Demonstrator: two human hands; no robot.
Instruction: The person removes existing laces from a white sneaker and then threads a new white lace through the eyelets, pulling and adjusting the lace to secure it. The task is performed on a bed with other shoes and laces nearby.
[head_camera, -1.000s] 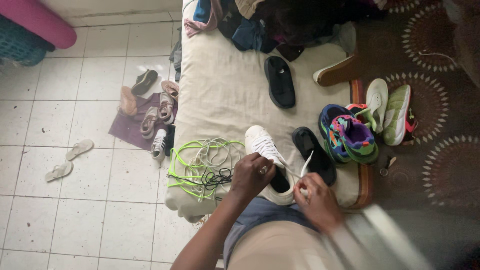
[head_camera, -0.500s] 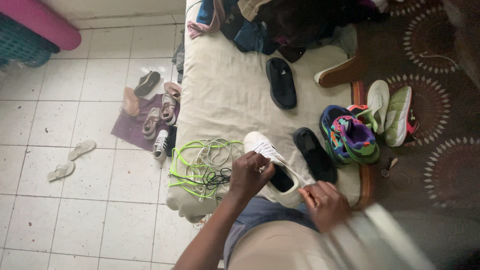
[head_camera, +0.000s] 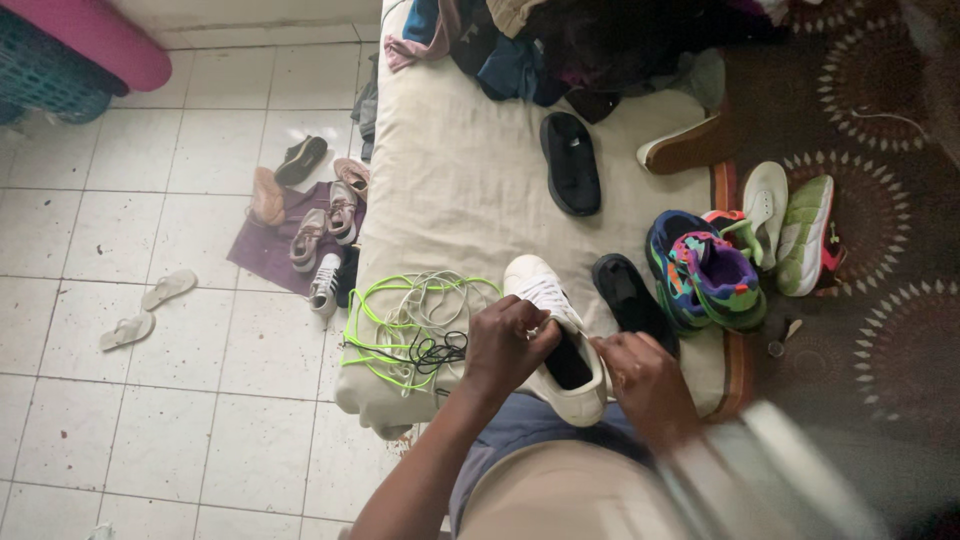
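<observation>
A white sneaker (head_camera: 556, 335) is seen from above, lying on the near edge of a cream-covered bed (head_camera: 455, 190), toe pointing away. The left hand (head_camera: 508, 345) is curled over the sneaker's laced tongue, its fingers closed in a pinch on the white lace there. The right hand (head_camera: 645, 375) is set against the sneaker's right side near the heel opening, fingers drawn together; a thin stretch of white lace (head_camera: 580, 332) is seen running between the two hands, though whether it is pinched by the right hand cannot be told for sure.

Just left of the left hand, a loose tangle of laces (head_camera: 410, 330) is spread on the bed: neon yellow-green, white, and a few black. Just beyond the right hand, a black slipper (head_camera: 630, 300) is lying beside the sneaker, and a second black slipper (head_camera: 571, 163) is placed well beyond both hands. Far beyond the hands, a heap of clothes (head_camera: 560, 45) is piled at the far end of the bed.

To the right of the right hand, a multicoloured sneaker (head_camera: 705, 280) and a pale green and white pair (head_camera: 790, 230) are set on a dark patterned rug (head_camera: 880, 330). Well to the left of the left hand, small shoes are gathered on a purple cloth (head_camera: 270, 245) on the white tiled floor (head_camera: 150, 400), with two pale flip-flops (head_camera: 147, 308) further left.
</observation>
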